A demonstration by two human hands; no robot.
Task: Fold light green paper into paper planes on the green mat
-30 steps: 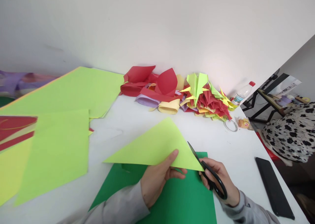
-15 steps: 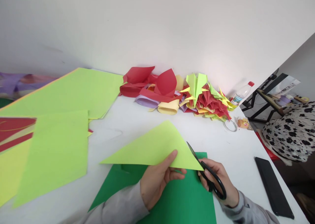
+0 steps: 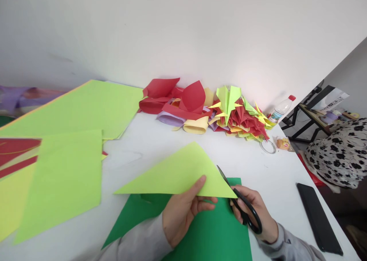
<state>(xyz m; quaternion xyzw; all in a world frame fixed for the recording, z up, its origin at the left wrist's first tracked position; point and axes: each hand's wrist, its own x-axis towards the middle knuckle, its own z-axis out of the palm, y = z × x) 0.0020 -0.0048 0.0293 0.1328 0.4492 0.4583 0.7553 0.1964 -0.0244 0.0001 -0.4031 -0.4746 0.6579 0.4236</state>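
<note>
A folded lime-green paper triangle (image 3: 177, 169) is pinched in my left hand (image 3: 186, 211), thumb on top and fingers beneath its lower edge. My right hand (image 3: 258, 211) holds black-handled scissors (image 3: 249, 209) by the handles. Their blades point up and away along the triangle's right side, close to its right corner; whether they bite into the paper I cannot tell. Under both hands lies a dark green sheet (image 3: 212, 230) on the white table.
Lime-green sheets (image 3: 69, 169) spread over the left side. Rolled red, purple and cream paper (image 3: 177, 104) and a heap of folded paper pieces (image 3: 241, 115) stand along the wall. A bottle (image 3: 282, 108), tape roll (image 3: 268, 146) and black flat object (image 3: 318, 219) sit to the right.
The paper triangle's left tip has dipped slightly down and left. Both hands and the scissors stay almost where they were.
</note>
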